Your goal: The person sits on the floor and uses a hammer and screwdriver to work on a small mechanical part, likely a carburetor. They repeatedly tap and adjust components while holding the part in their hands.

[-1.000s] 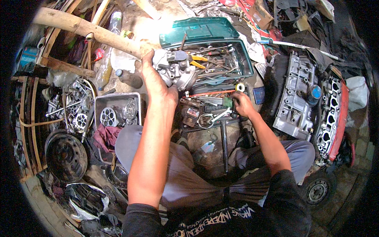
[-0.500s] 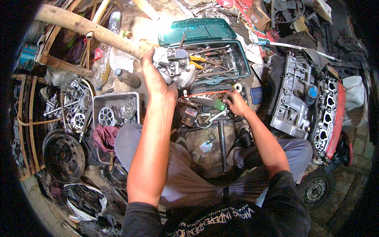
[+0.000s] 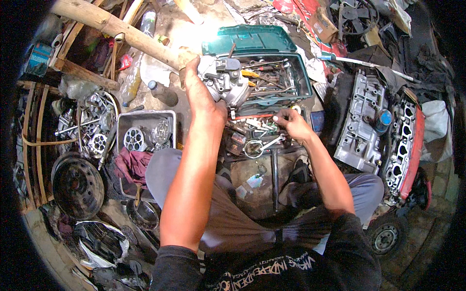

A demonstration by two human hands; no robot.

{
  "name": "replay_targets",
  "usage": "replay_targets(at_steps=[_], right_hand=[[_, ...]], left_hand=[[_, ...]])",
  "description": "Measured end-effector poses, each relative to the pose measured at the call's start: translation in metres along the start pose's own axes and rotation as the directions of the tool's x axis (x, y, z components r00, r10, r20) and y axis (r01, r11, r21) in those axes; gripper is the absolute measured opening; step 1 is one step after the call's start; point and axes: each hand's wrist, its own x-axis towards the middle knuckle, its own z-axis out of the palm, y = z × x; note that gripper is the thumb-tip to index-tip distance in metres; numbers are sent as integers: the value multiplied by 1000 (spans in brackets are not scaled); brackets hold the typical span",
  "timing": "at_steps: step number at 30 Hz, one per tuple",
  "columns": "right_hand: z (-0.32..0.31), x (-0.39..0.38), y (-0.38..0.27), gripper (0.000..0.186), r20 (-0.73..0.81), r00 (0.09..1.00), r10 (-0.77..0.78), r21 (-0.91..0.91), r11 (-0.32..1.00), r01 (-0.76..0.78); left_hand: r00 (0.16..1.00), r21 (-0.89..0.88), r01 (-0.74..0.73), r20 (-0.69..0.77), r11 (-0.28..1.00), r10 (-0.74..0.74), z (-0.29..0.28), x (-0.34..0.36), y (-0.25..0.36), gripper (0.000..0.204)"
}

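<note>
My left hand (image 3: 201, 99) is closed around a grey cast-metal throttle body or carburetor (image 3: 227, 83), held up at the front edge of a green toolbox (image 3: 305, 77). Its thumb lies along the part's left side, and the other fingers are mostly hidden beneath. My right hand (image 3: 295, 125) is over the right side of a tool tray (image 3: 250, 156), thumb and fingers drawn together. Whatever they pinch, if anything, is too small to make out. Below it lie a combination wrench (image 3: 273, 141), a wire ring (image 3: 253, 149), a red-orange strip (image 3: 257, 116) and several small metal pieces.
Wrenches and yellow-handled tools fill the toolbox. A dark bar (image 3: 275, 177) stretches from the tray toward me. On the right stand an engine head (image 3: 359, 123) and a red-edged cover (image 3: 412, 145). At left are a grey bin (image 3: 173, 127), a bottle (image 3: 163, 93) and a wheel rim (image 3: 77, 186).
My right hand has lifted slightly from the tray, its fingers more curled together. The green piece by its fingertips no longer shows there. The left hand still holds the metal part.
</note>
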Motion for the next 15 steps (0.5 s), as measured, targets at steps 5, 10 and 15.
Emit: replay_targets(at_steps=[5,10,15], right_hand=[[20,-8,13,24,-109,992,65,422,906,-13],[34,-8,27,22,-215,974,75,565,823,62],[8,-25,24,18,-283,959,-5,335,937,104]], left_hand=[[999,3,-11,36,1000,10,-4,2,1,44],[996,64,17,91,998,-23,-8,3,-4,45],[865,300,366,240,881,-441,-30,5,-26,45]])
